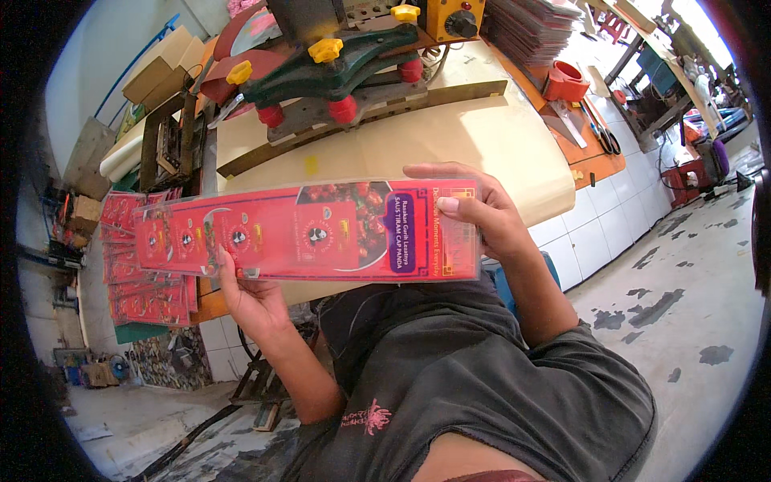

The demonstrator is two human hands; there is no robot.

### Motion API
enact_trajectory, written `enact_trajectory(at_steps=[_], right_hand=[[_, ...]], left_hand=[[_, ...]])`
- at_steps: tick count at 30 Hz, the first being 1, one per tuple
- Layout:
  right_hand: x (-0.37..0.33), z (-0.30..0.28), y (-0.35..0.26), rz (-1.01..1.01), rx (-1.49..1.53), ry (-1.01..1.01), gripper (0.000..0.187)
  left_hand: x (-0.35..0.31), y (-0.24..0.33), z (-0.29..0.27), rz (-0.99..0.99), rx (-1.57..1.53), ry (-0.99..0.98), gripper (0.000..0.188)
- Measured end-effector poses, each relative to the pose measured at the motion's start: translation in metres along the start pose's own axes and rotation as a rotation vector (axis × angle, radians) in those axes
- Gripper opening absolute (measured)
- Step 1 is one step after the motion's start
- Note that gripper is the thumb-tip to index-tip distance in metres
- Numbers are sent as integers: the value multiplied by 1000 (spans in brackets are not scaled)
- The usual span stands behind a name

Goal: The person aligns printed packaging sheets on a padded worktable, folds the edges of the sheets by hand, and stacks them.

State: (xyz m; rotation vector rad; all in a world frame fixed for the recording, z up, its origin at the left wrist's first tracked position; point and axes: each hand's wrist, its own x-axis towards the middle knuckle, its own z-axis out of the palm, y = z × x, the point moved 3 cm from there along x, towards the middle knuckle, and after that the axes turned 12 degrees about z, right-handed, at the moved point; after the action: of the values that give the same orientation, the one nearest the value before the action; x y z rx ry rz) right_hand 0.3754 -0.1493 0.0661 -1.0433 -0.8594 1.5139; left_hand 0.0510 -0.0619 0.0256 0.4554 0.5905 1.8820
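Note:
A long red printed strip, covered in see-through plastic, stretches across the view in front of my body, above the edge of the worktable. My right hand grips its right end, the thumb lying on the printed face. Lower down on the left, my left hand holds the bottom edge, with its thumb in front and the other fingers mostly hidden behind. Beyond the strip stands a dark green press head with yellow knobs, red feet and a long metal bar beneath.
Similar red printed pieces lie in a pile at the left. A red tape dispenser and black-handled scissors rest on the right side. Stacked sheets stand behind. A cream sheet covers the worktable; a cardboard box is at back left.

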Motion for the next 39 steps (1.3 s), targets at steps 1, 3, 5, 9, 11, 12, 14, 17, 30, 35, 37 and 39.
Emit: enact_trajectory(at_steps=[1,3,5,9,11,12,14,17,30,35,37,39], right_hand=[[0,-1,1,1,32,-15,50],[1,-7,4,5,5,-32,48],[2,-11,5,7,-26,-44,46],[3,-11,9,-36,-5,-53,39],[4,-14,11,-6,-78,-23,38],[3,-14,11,22,-56,9,37],[1,-15,6,13,-70,5,37],[-1,-18,5,0,-108,18,38],[-41,-133,-19,-183,-295,429,44],[-53,-176,-12,-171,-67,377,36],[-52,-188,-13,-165,-59,335,35],[-52,-201,-14,-168,-56,307,34]], left_hand=[[-3,-1,3,5,25,1,34],[-5,-4,7,5,42,-1,35],[-7,-6,5,8,103,37,35],[-4,-5,-2,14,110,20,36],[-4,-4,-3,7,113,37,37],[-6,-4,2,33,133,-12,38],[-3,-9,-8,26,160,20,41],[-4,-12,-11,16,189,29,43],[55,61,-45,-19,212,-178,41],[66,57,-22,-97,597,-428,51],[78,67,-35,-221,576,-555,52],[78,65,-32,-353,539,-693,53]])
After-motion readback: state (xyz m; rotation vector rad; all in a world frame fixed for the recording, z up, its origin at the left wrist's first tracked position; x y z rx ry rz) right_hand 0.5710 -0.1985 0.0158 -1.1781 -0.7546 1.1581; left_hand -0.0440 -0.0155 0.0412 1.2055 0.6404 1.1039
